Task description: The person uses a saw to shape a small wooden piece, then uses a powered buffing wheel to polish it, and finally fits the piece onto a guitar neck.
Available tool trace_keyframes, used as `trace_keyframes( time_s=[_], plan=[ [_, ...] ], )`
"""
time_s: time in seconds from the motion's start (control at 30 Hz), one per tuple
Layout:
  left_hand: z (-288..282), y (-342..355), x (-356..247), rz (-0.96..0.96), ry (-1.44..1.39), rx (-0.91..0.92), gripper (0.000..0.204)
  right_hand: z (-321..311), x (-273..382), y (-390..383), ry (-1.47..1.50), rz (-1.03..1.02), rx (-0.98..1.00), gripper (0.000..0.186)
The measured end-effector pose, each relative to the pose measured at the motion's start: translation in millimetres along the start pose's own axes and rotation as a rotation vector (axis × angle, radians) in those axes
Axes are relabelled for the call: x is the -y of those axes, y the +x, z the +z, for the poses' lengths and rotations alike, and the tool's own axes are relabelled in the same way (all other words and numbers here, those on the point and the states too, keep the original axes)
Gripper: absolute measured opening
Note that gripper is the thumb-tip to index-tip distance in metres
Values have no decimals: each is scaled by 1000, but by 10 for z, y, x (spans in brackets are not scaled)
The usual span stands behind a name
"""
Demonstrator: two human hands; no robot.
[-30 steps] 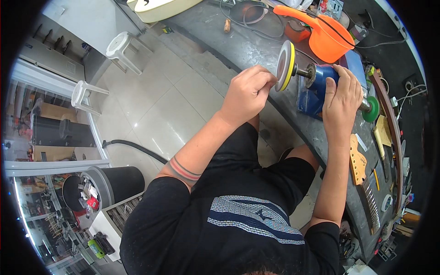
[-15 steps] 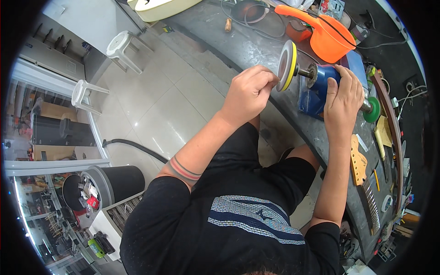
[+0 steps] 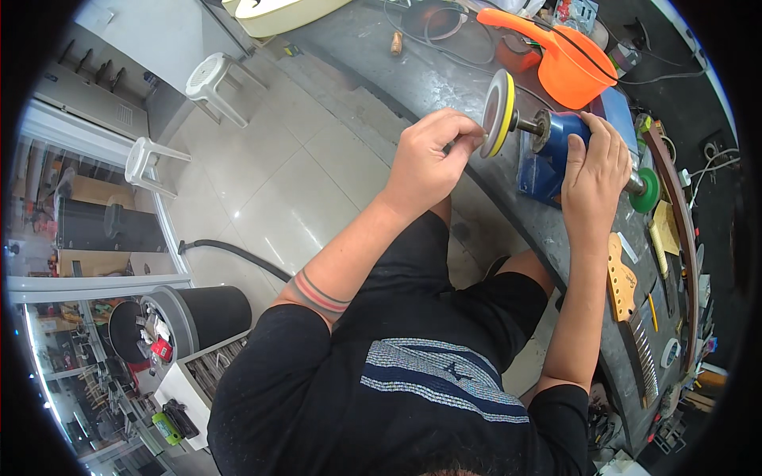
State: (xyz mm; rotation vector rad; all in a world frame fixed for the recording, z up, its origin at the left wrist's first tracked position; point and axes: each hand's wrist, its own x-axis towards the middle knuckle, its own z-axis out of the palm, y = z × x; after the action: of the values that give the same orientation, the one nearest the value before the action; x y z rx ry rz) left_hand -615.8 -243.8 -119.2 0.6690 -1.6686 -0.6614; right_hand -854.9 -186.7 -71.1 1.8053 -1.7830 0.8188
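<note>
My left hand [image 3: 435, 151] is pinched at the face of the grey sanding disc with a yellow rim [image 3: 495, 113], at its left side; what is between the fingertips is too small to make out. The disc sits on a shaft at the left end of a blue bench grinder or buffer [image 3: 560, 133]. My right hand [image 3: 595, 163] lies curled over the machine's blue body, gripping it from above. A green wheel [image 3: 647, 190] is on the shaft's other end, just right of that hand.
Around the machine on the dark bench [image 3: 444, 79] are an orange dipper [image 3: 573, 73], cables, a guitar neck [image 3: 623, 282] and hand tools. A pale guitar body [image 3: 278, 12] is at the top. Two white stools [image 3: 213, 81], a black bin [image 3: 202, 317] and a hose [image 3: 238, 255] stand or lie left.
My left hand has shifted very slightly up and right against the disc. My right hand stays on the machine, moved very little.
</note>
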Motion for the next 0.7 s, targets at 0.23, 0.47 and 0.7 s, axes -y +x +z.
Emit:
trace_keyframes(
  time_s=[0.23,0.47,0.7],
  plan=[
    [-3,-3,7,-24,-19,-5,11,1,-6,2,0,-9,-2,36],
    [-2,-9,12,-48,-42,-1,10,-5,0,1,-4,-2,5,36],
    [12,18,32,-92,-116,4,10,-10,-3,-1,-3,3,12,37]
  ],
)
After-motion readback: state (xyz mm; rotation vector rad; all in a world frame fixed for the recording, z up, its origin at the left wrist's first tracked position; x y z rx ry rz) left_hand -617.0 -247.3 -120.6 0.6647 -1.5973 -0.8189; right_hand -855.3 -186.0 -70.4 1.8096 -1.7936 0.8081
